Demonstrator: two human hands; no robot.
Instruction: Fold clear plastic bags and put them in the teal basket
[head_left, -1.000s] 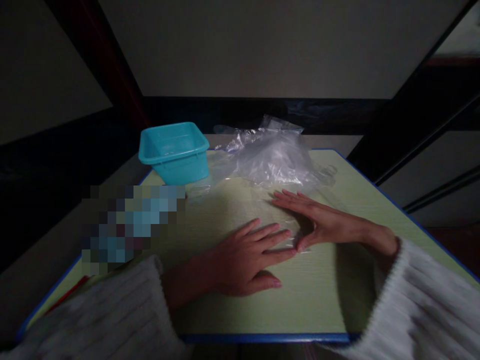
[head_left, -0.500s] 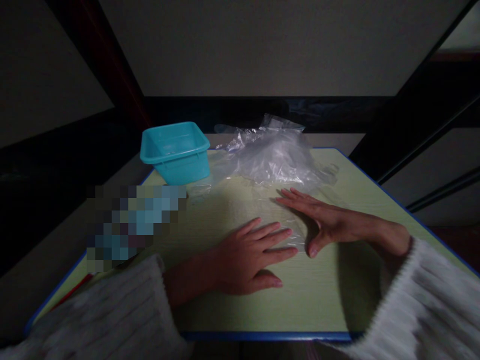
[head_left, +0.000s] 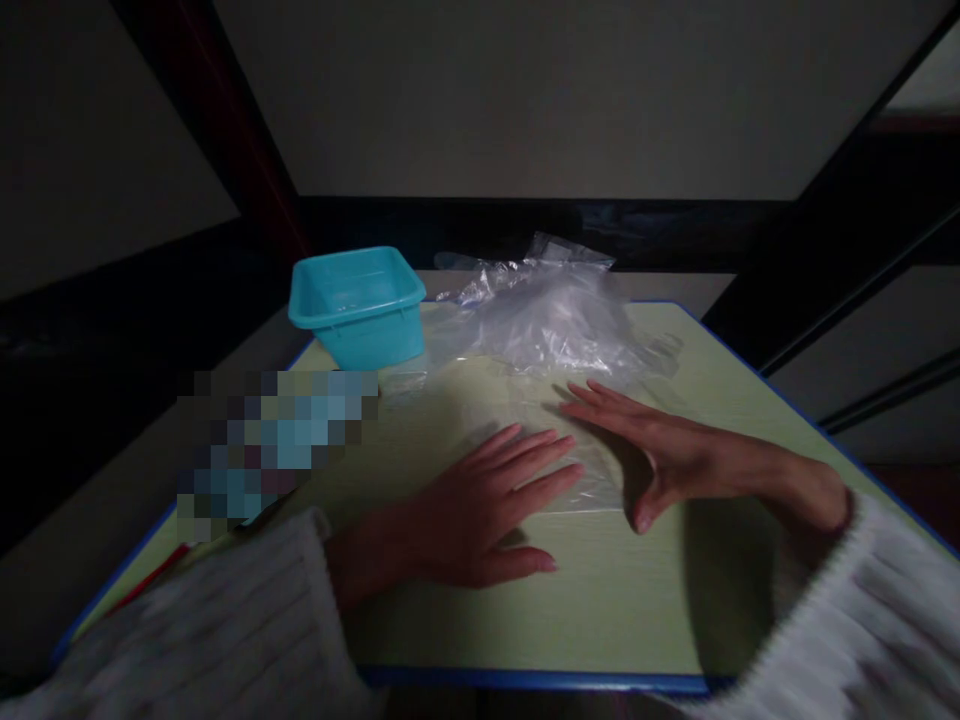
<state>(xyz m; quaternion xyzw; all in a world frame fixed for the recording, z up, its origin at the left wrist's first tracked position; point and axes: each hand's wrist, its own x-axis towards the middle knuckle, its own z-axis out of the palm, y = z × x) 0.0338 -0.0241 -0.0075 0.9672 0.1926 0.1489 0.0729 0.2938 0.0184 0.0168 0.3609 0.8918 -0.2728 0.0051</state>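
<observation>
A clear plastic bag (head_left: 581,495) lies flat on the pale table (head_left: 600,610), its near edge showing between my hands. My left hand (head_left: 495,510) is open, palm down, with its fingertips over the left part of this bag; whether they press on it I cannot tell. At the bag's right side my right hand (head_left: 652,445) is open, thumb spread away from the fingers, holding nothing. Beyond both hands lies a crumpled heap of clear plastic bags (head_left: 555,315), some overlapping toward the flat one.
A turquoise plastic basin (head_left: 360,310) stands at the table's far left corner. Nearer on the left is a blurred-out item (head_left: 289,440), with a thin red stick-like thing (head_left: 150,580) by it. Blue edging (head_left: 540,680) runs around the table. A wall rises behind.
My left hand's fingers have lifted slightly and drawn closer together. My right hand has shifted a little to the right, and more of the flat bag's near edge shows.
</observation>
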